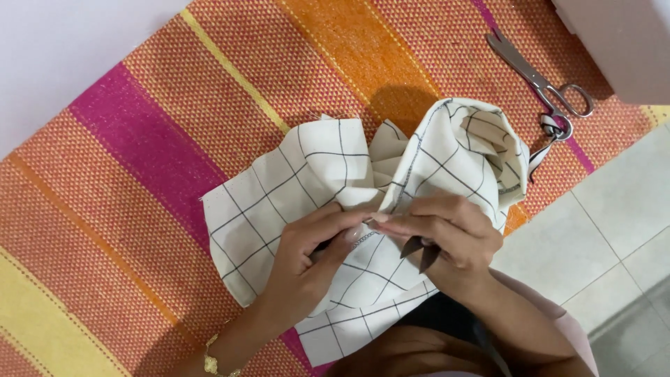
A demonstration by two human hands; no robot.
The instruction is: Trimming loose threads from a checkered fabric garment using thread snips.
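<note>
**Hands pinching checked cloth on a striped mat**

Head view: the left hand and right hand both have fingers clenched on a cream checked cloth mid-mat; the right also grips small dark snips. Scissors lie near the mat's far right edge.

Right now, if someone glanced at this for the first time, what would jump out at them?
First, the cream checked fabric bunched at the centre, pinched along a seam by the left hand and right hand, the right also holding small dark snips. Under it lies a striped mat in orange, pink and yellow. Silver scissors lie on the mat at upper right.
</note>
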